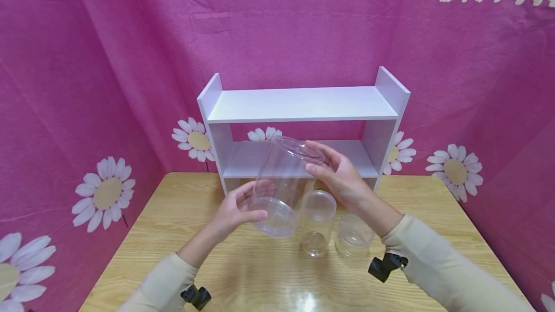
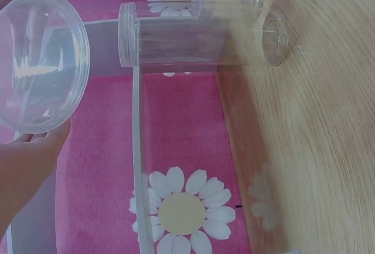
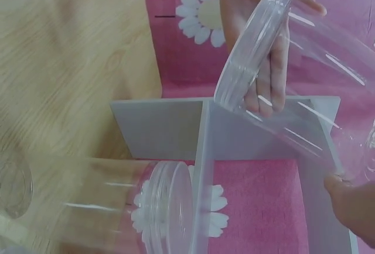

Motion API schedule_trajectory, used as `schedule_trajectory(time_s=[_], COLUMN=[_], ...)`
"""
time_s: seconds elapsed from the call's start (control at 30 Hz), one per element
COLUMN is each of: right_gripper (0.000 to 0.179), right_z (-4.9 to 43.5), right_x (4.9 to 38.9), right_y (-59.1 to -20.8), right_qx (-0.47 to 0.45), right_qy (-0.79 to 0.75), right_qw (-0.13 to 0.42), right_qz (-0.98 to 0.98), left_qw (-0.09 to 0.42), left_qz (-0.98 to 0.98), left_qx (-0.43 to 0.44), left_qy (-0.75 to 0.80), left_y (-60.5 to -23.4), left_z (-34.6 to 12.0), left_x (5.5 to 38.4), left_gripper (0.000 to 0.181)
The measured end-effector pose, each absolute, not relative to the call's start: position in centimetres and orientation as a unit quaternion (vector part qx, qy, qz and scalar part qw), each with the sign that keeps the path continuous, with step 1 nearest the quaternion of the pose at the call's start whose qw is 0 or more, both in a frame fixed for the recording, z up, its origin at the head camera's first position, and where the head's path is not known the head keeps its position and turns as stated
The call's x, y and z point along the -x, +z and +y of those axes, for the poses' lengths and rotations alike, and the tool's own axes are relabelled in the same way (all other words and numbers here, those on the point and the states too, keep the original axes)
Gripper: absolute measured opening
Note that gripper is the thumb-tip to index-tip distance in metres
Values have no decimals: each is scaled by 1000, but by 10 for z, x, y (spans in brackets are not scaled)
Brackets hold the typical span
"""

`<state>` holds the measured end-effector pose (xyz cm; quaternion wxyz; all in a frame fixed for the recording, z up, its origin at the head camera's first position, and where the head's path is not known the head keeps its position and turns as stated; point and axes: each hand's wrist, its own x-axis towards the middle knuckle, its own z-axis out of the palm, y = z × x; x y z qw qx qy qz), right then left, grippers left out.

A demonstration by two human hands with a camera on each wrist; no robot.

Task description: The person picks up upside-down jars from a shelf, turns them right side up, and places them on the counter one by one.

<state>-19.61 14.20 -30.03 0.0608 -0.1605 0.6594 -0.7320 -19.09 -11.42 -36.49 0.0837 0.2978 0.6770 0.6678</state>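
Note:
Both hands hold a large clear plastic jar (image 1: 284, 177) tilted in the air above the table. Its lidded end points down toward me, and its base leans up and away. My left hand (image 1: 236, 211) grips the lid end, thumb in front and fingers behind, as the right wrist view shows at the ridged lid (image 3: 249, 55). Near the base, my right hand (image 1: 342, 177) holds the rim between thumb and fingers. Just below stands a narrower lidded clear jar (image 1: 318, 225), upright on the table. Beside it on the right is a short clear jar (image 1: 355, 236), also lidded.
A white two-tier shelf (image 1: 303, 102) stands at the back of the wooden table (image 1: 195, 220). Pink cloth (image 1: 303, 37) with daisies and lettering hangs behind and at both sides. The two standing jars are close together in front of the shelf, under the right forearm.

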Motion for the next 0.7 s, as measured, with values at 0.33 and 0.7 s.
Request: schedule_trajectory(time_s=[0.33,0.7], right_gripper=[73,105], right_z=[150,144], right_x=[201,192], right_y=[-299,-300], right_qx=[234,480], right_qy=[-650,-221], right_qw=[-35,-278], right_qz=[722,802], left_qw=[106,173], left_qz=[709,754], left_qx=[-271,-251], left_qy=[643,582], left_y=[-361,-350], left_z=[-127,-139], left_x=[194,194], left_gripper=[66,67])
